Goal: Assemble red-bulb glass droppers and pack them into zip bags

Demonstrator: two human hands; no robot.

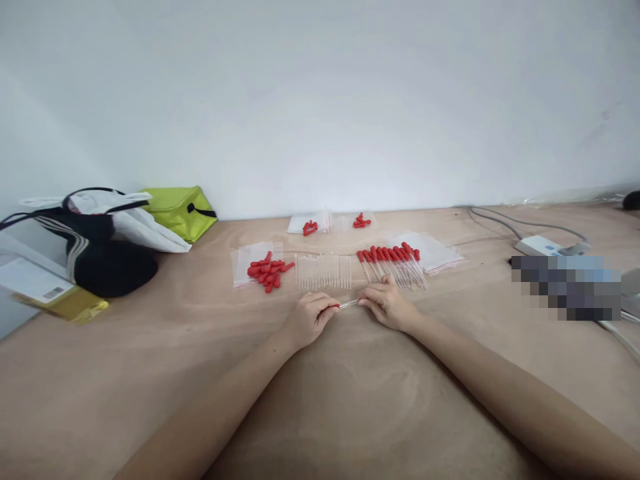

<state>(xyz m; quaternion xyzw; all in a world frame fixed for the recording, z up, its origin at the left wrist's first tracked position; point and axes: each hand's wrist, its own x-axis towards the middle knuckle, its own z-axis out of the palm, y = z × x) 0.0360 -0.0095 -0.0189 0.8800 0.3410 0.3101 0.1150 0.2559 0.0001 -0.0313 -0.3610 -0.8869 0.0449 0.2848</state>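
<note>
My left hand pinches a red rubber bulb, most of it hidden by the fingers. Out of the bulb runs a clear glass dropper tube, its other end between the closed fingers of my right hand. Beyond my left hand lies a pile of loose red rubber bulbs on a clear plastic bag. A row of bare glass tubes lies past the gap between my hands. Just behind my right hand are several droppers with red bulbs on their tubes.
More red bulbs and tubes lie on bags near the wall. At left are a black cap, a white bag and a lime-green bag. A power strip with cables and a pixelated object sit at right.
</note>
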